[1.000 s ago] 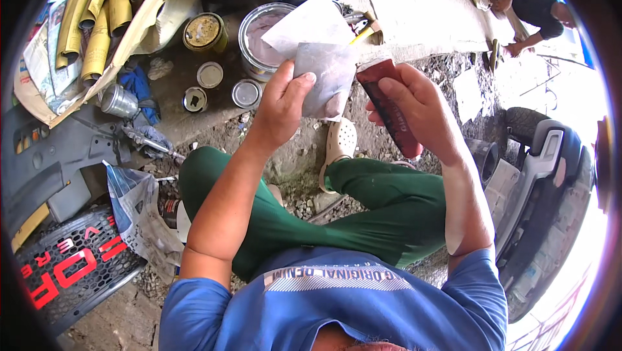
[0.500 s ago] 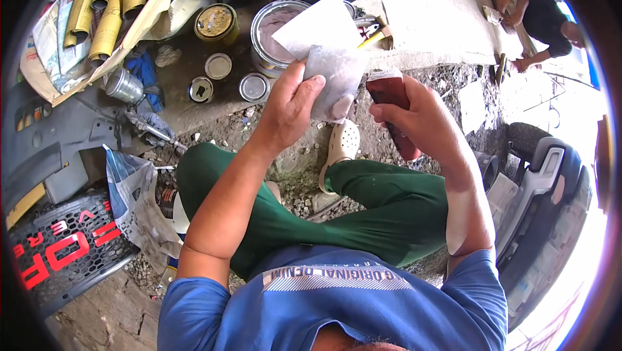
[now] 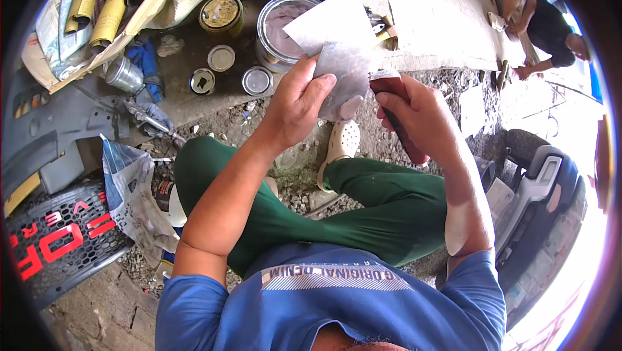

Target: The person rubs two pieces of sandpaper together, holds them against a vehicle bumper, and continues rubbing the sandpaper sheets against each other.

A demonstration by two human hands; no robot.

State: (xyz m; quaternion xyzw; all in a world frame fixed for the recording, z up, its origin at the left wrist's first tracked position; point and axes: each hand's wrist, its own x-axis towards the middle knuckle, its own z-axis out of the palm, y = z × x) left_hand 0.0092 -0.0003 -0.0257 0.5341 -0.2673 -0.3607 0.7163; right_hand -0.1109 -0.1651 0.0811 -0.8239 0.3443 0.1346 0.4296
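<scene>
My left hand (image 3: 301, 101) pinches a thin grey sheet (image 3: 346, 69), its thumb lying across the left edge. A small pale dab of paste (image 3: 350, 107) sits near the sheet's lower corner. Behind it a white rectangular card or plate (image 3: 330, 22) sticks up; whether the same fingers grip it is hidden. My right hand (image 3: 424, 114) is wrapped round a long dark red tool (image 3: 392, 85) with a pale, narrow upper edge. That end is close to the grey sheet's right edge, and I cannot tell whether they touch. Its exact kind does not show.
Ahead stand a large can of pinkish paste (image 3: 277, 27), a can with a yellowish crust (image 3: 220, 13) and several small lids or tins. Yellow rolls (image 3: 110, 14) lie in a carton at far left. A black grille (image 3: 71, 241) lies at left. Another person (image 3: 544, 27) crouches at far right.
The red tool has turned more edge-on in my right hand, its upper end slightly closer to the grey sheet. Both hands appear slightly farther right.
</scene>
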